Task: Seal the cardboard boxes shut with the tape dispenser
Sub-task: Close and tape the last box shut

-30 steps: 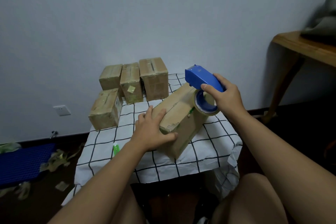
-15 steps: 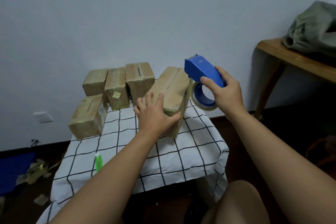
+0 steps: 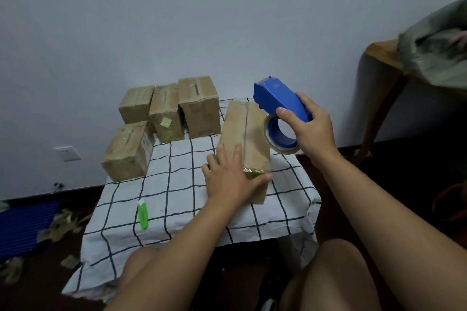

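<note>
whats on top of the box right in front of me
Your left hand lies flat on the near end of the box, thumb hooked over its front edge. A center seam runs along the top. Some shiny tape shows at the near edge; the hand covers the rest there.

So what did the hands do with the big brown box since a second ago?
The left hand tipped the long brown cardboard box up on its edge, then laid it flat with its seam facing up. The right hand kept gripping the blue tape dispenser beside it. The four small boxes and green cutter stayed put.
</note>
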Tool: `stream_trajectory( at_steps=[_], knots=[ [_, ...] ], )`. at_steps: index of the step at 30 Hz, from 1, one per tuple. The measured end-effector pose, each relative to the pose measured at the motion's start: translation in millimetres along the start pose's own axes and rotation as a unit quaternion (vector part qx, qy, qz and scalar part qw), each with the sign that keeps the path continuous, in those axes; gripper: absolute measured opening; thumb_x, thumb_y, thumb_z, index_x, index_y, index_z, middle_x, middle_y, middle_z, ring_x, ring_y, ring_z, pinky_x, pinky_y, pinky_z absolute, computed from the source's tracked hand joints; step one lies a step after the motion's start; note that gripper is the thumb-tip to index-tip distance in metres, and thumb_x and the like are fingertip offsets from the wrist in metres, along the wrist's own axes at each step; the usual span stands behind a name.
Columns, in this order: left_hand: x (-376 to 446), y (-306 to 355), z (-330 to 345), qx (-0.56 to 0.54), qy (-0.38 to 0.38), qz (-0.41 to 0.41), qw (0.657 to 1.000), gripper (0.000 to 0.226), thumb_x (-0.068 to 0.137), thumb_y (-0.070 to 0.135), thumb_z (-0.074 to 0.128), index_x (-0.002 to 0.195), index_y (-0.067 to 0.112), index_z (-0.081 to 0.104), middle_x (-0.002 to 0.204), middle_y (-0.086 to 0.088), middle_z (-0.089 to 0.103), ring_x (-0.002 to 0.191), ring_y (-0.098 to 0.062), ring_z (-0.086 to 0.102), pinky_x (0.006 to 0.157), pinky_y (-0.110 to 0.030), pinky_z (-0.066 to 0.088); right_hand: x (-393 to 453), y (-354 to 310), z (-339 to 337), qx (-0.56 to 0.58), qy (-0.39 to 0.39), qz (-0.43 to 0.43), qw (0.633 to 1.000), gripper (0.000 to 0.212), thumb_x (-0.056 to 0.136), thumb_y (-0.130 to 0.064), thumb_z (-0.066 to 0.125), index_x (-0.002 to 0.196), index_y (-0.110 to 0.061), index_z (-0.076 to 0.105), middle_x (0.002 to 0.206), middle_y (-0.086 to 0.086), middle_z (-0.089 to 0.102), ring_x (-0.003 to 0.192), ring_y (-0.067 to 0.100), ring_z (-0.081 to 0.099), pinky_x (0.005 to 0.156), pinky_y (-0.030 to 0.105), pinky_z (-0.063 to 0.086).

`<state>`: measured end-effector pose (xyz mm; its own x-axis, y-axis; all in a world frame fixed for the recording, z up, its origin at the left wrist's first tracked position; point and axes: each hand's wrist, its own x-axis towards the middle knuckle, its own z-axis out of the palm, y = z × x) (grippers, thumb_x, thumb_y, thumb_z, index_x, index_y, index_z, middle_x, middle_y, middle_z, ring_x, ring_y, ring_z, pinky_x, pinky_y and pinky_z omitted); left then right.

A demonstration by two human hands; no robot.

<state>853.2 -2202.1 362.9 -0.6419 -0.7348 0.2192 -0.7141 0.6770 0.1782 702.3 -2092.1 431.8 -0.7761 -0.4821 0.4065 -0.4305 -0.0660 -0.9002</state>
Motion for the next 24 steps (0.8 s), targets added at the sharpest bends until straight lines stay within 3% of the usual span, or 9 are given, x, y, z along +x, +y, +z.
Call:
stream_trajectory(
  at_steps=[4, 8, 14, 18, 21, 22, 24],
  knots=[
    [-4.7, -19.9, -0.3, -0.003, -0.009, 0.115, 0.993, 0.072, 0.083, 0.077, 0.043, 0.145, 0.046, 0.025, 0.152, -0.006, 0.023, 0.119, -0.031, 0.031, 0.1, -0.04, 0.032, -6.3, -4.2, -2.4, 0.003, -0.024, 0.004, 1.0, 0.081, 0.065, -0.068, 0.073, 0.135, -0.03, 0.058, 0.123, -0.012, 0.063, 0.107, 0.004, 0.061, 0.079, 0.013, 0.047],
    [-0.1, -37.0, -3.2, -0.056, 0.007, 0.156, 0.986, 0.049, 0.094, 0.062, 0.037, 0.139, 0.045, 0.045, 0.149, 0.001, 0.038, 0.117, -0.029, 0.035, 0.1, -0.039, 0.035, -9.8, -1.6, -5.5, -0.002, -0.054, 0.008, 0.998, 0.082, 0.065, -0.067, 0.075, 0.136, -0.031, 0.059, 0.126, -0.011, 0.063, 0.11, 0.007, 0.062, 0.083, 0.017, 0.048],
    [-4.1, -53.8, 7.9, -0.09, 0.024, 0.186, 0.978, 0.053, 0.092, 0.057, 0.052, 0.142, 0.043, 0.044, 0.145, -0.004, 0.042, 0.117, -0.029, 0.041, 0.098, -0.038, 0.039, -13.8, 0.2, -6.1, 0.031, -0.075, 0.02, 0.996, 0.046, 0.066, -0.059, 0.076, 0.109, -0.052, 0.063, 0.101, -0.031, 0.067, 0.093, -0.006, 0.064, 0.072, 0.009, 0.047],
    [-3.5, -55.6, 7.7, -0.064, 0.028, 0.176, 0.982, 0.055, 0.091, 0.06, 0.05, 0.143, 0.047, 0.04, 0.145, -0.002, 0.041, 0.119, -0.026, 0.041, 0.098, -0.037, 0.032, -13.2, 4.5, -9.3, 0.039, -0.094, 0.026, 0.994, 0.054, 0.069, -0.052, 0.078, 0.12, -0.043, 0.063, 0.101, -0.025, 0.068, 0.087, -0.004, 0.064, 0.068, 0.012, 0.048],
    [-0.2, -49.1, -4.2, -0.052, -0.027, 0.177, 0.983, 0.065, 0.084, 0.077, 0.038, 0.143, 0.051, 0.035, 0.148, 0.005, 0.035, 0.125, -0.022, 0.03, 0.099, -0.037, 0.023, -14.9, 5.3, -13.0, 0.038, -0.112, 0.011, 0.993, 0.059, 0.073, -0.044, 0.078, 0.129, -0.033, 0.063, 0.113, -0.019, 0.067, 0.097, -0.001, 0.065, 0.075, 0.012, 0.049],
    [1.8, -46.7, -12.9, -0.084, -0.047, 0.163, 0.982, 0.067, 0.082, 0.08, 0.034, 0.141, 0.049, 0.04, 0.145, 0.007, 0.039, 0.125, -0.02, 0.029, 0.1, -0.037, 0.022, -16.6, 4.3, -14.8, 0.032, -0.123, 0.005, 0.992, 0.063, 0.072, -0.046, 0.078, 0.131, -0.032, 0.062, 0.118, -0.015, 0.067, 0.102, 0.0, 0.065, 0.079, 0.012, 0.049],
    [6.4, -41.4, -36.4, -0.248, -0.046, 0.103, 0.962, 0.059, 0.085, 0.074, 0.033, 0.127, 0.042, 0.058, 0.13, 0.009, 0.057, 0.121, -0.018, 0.041, 0.104, -0.039, 0.031, -21.2, 0.2, -17.7, 0.02, -0.151, -0.007, 0.988, 0.066, 0.067, -0.053, 0.077, 0.13, -0.038, 0.061, 0.123, -0.015, 0.064, 0.106, -0.001, 0.064, 0.081, 0.011, 0.049]
  ],
)
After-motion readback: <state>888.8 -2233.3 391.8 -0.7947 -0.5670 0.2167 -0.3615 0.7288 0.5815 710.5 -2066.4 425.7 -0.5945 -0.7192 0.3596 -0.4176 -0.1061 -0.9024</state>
